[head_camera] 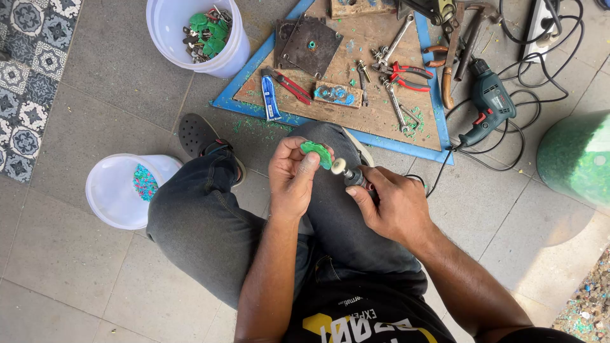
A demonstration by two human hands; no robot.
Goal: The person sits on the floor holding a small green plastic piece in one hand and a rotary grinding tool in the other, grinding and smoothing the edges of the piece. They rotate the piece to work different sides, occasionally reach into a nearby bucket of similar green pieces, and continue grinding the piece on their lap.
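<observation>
My left hand (291, 176) pinches a small green plastic piece (317, 152) between thumb and fingers, above my knees. My right hand (392, 204) grips a small rotary tool (353, 175), whose round pale tip (338, 166) sits right beside the green piece. A black cord runs from the tool towards the right. I am seated, with dark grey jeans under both hands.
A wooden board (375, 76) with a blue edge lies ahead, holding pliers, wrenches, a metal plate and a blue tube. A white bucket (166, 25) with green pieces stands at the far left, another white bucket (114, 190) beside my left leg. A teal power drill (490, 101) and cables lie right.
</observation>
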